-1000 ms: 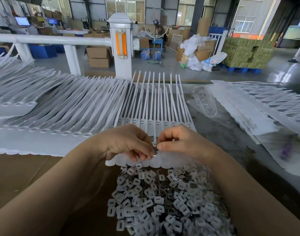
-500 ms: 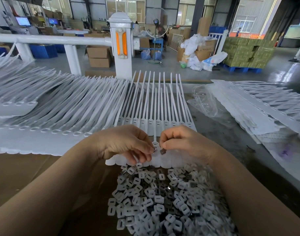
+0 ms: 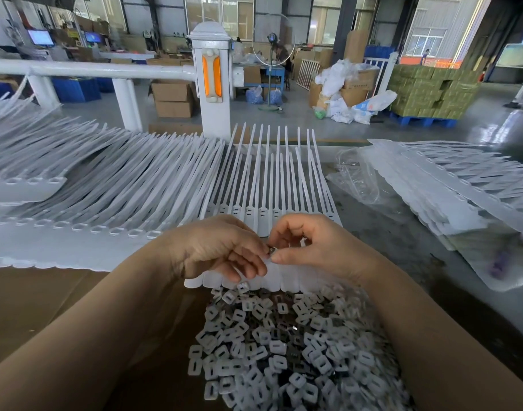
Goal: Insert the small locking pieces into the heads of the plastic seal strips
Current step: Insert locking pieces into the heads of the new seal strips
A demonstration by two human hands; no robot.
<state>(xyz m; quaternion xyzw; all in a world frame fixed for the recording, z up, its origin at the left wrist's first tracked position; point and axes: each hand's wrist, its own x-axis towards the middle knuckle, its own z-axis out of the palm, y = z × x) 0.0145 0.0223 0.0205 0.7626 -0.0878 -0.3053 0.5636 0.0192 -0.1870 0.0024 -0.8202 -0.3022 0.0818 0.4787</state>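
Seal strips (image 3: 272, 185) lie flat as a joined row on the table, long axis running away from the person: thin tails point to the far edge, wide flat heads point back at the person. Near ends of the heads sit just above the pile of locking pieces (image 3: 287, 348), touching its top edge.

Left hand (image 3: 221, 247) is over the heads left of centre, fingers curled down, thumb and forefinger closed on a small dark locking piece (image 3: 271, 250). Right hand (image 3: 313, 247) meets it from the right; thumb (image 3: 284, 258) pressed against the same piece, forefinger hooked over the top, other fingers loosely curled. Piece sits right at the head of one middle strip. Cannot tell if it is seated in the slot or just above it, fingertips cover most of it. Its own orientation is too small to read.

Loose pieces are white squarish frames with a centre slot, some darker ones mixed in, heaped between the forearms. Pile is cut off at the bottom edge and partly hidden by the right forearm.

More strips (image 3: 106, 179) fan out left, tails angled up-left, open heads toward the person. Another stack (image 3: 450, 185) at right, edges blurred. Crumpled clear bag (image 3: 355, 176) between them. Brown cardboard (image 3: 31, 307) under the left arm.
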